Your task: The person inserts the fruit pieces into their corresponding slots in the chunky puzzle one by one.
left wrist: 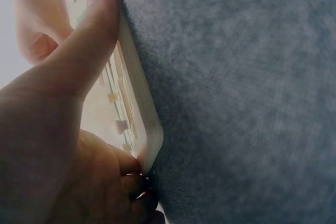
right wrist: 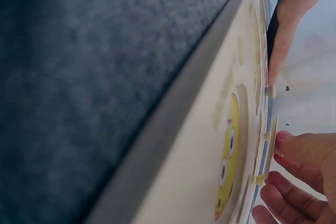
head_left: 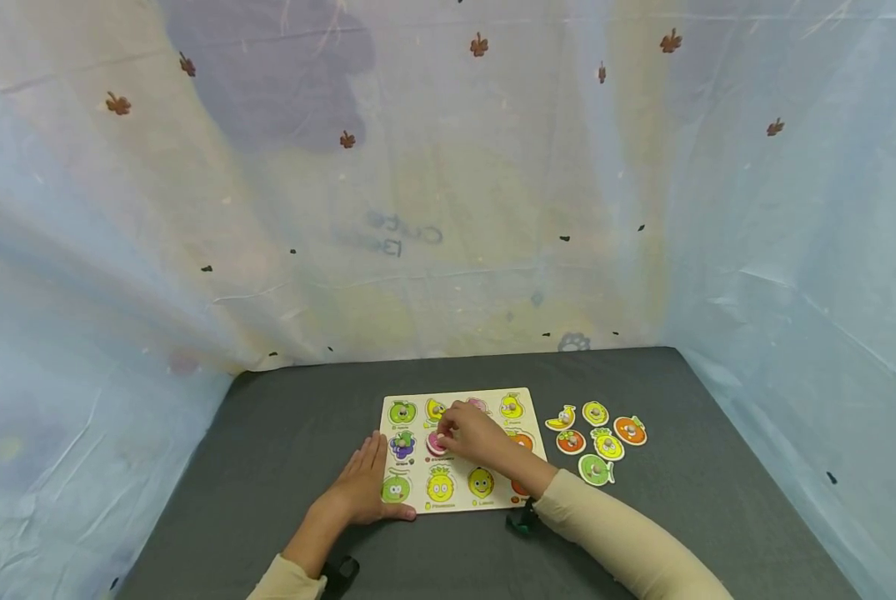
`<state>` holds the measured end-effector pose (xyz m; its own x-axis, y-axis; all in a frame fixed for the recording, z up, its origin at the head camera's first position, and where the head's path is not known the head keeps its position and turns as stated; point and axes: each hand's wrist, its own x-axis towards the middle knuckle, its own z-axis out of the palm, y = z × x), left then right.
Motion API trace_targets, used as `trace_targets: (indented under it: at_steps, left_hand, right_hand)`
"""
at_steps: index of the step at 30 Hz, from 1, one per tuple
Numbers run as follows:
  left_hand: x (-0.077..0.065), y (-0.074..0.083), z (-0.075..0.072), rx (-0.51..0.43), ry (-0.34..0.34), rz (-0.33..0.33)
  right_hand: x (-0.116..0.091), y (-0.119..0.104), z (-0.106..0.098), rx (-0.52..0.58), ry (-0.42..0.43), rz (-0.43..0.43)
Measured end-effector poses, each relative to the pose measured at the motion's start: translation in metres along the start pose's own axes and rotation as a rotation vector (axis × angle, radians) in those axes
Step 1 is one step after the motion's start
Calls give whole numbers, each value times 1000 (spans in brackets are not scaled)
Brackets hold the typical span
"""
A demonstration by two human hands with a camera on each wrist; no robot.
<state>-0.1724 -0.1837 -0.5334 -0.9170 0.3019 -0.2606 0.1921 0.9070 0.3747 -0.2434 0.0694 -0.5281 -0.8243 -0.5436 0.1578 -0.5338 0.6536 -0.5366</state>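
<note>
A pale wooden fruit puzzle board [head_left: 458, 502] lies on the dark grey cloth. My left hand [head_left: 359, 490] rests against its left side, fingers straight along that edge and thumb stretched along the near edge at the corner. Over the middle of the board, my right hand [head_left: 478, 435] pinches a pink fruit puzzle piece [head_left: 436, 443] beside the purple grapes [head_left: 402, 445]. In the right wrist view the held piece [right wrist: 272, 145] stands thin and edge-on between thumb and fingers, close to the board. My right hand and forearm hide parts of the board's right half.
Right of the board lie several loose knobbed pieces, among them a banana [head_left: 563, 417], an orange fruit [head_left: 631, 430], a pineapple-like piece [head_left: 608, 445] and a green piece [head_left: 596, 469]. Light patterned curtains [head_left: 448, 208] enclose the grey tabletop [head_left: 290, 433] at the back and sides.
</note>
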Motion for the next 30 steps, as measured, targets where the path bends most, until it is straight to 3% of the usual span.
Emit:
trace_targets:
  at_steps: [17, 30]
  left_hand:
    - [-2, 1, -2, -17, -3, 21]
    - [-1, 1, 0, 17, 3, -7]
  right_hand:
    - [8, -2, 7, -87, -14, 14]
    - [9, -2, 8, -97, -24, 25]
